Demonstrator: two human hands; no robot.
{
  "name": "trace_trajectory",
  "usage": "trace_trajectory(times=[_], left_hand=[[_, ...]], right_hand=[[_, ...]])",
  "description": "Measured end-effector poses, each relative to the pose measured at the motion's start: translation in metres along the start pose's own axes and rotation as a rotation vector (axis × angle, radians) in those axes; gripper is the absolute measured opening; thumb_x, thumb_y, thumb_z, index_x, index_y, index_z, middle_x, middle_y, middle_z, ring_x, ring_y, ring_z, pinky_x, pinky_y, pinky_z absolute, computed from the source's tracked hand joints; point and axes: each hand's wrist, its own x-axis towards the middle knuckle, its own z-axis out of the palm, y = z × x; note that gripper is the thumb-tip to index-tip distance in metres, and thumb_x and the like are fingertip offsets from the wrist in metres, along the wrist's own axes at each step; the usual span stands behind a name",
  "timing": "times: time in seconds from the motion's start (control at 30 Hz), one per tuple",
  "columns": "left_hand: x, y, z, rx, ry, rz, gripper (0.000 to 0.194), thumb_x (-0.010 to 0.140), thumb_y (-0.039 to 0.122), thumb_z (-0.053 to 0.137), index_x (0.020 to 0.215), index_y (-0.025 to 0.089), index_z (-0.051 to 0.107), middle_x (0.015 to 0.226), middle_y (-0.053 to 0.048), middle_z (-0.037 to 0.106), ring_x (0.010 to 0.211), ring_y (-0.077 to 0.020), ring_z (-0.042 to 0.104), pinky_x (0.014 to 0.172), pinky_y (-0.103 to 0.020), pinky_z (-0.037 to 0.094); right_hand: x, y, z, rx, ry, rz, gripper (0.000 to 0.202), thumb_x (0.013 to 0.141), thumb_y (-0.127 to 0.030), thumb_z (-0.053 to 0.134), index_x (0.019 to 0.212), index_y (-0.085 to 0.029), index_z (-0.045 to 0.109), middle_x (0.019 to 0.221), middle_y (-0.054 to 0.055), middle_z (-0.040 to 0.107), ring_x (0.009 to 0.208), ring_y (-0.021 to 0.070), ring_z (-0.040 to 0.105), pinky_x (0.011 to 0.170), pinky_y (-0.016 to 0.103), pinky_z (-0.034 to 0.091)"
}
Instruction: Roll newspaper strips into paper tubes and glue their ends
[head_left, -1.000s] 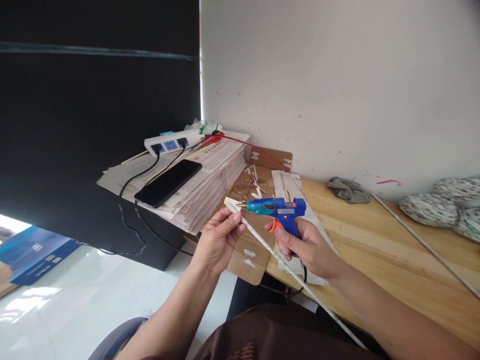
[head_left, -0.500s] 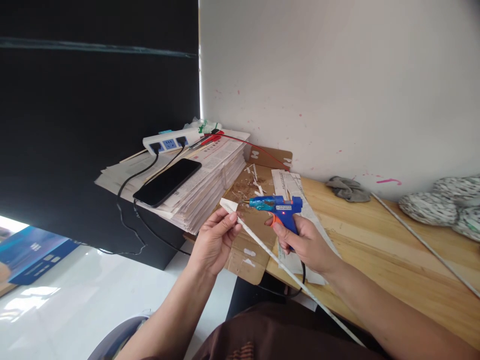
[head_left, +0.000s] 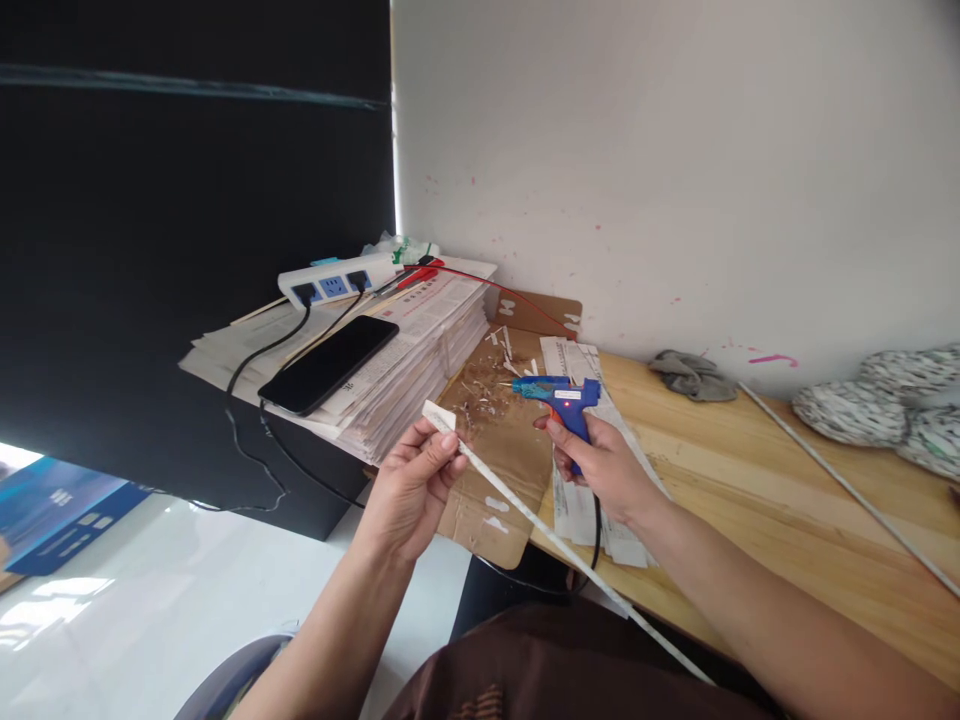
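Note:
Between the thumb and fingers of my left hand (head_left: 420,475) is a long, thin rolled paper stick (head_left: 540,525), pinched near its upper end. A flat paper flap sticks out above the thumb, and the rest of the stick slants down to the right across my lap. My right hand (head_left: 600,455) is wrapped around the handle of a blue hot glue gun (head_left: 566,400) with an orange trigger and a small red light. The gun's nozzle points left, apart from the paper flap. Its black cord hangs below my right hand.
Left of my hands, stacked newspapers (head_left: 427,355) bear a phone (head_left: 330,365) and a power strip (head_left: 334,283) with cords. Cardboard (head_left: 495,460) with scraps and paper strips (head_left: 622,500) lie on the wooden table (head_left: 705,480). A grey cloth (head_left: 690,375), another stick (head_left: 840,480) and woven bundles (head_left: 855,410) are at right.
The glue gun has moved up and away from the paper flap, widening the gap. My left hand has shifted slightly left and down with the paper stick.

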Motion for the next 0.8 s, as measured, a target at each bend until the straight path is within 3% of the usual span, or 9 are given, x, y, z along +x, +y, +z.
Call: trace_trajectory(times=[0.23, 0.53, 0.8], left_hand=[[-0.005, 0.014, -0.01, 0.013, 0.022, 0.052, 0.025, 0.065, 0.005, 0.076, 0.084, 0.015, 0.062, 0.074, -0.003, 0.068, 0.063, -0.0085, 0.065, 0.056, -0.012, 0.056], [0.0, -0.003, -0.015, 0.018, 0.051, -0.023, 0.02, 0.067, 0.004, 0.074, 0.081, 0.013, 0.064, 0.075, -0.001, 0.066, 0.065, -0.0085, 0.065, 0.06, -0.015, 0.057], [0.001, -0.006, -0.016, 0.026, 0.062, -0.035, 0.018, 0.068, 0.003, 0.073, 0.08, 0.013, 0.064, 0.077, -0.002, 0.066, 0.066, -0.0087, 0.065, 0.061, -0.015, 0.057]], right_hand=[[0.017, 0.0, 0.005, 0.215, -0.025, 0.183, 0.038, 0.074, -0.049, 0.069, 0.093, -0.017, 0.06, 0.053, -0.006, 0.044, 0.041, 0.0053, 0.041, 0.034, 0.014, 0.018], [0.048, 0.007, 0.022, 0.401, -0.021, 0.355, 0.027, 0.088, -0.039, 0.055, 0.085, -0.013, 0.059, 0.055, -0.004, 0.047, 0.039, 0.0046, 0.042, 0.031, 0.013, 0.021], [0.073, 0.01, 0.043, 0.503, -0.054, 0.416, 0.036, 0.091, -0.048, 0.047, 0.082, -0.014, 0.054, 0.053, -0.003, 0.049, 0.038, 0.0059, 0.043, 0.031, 0.013, 0.026]])
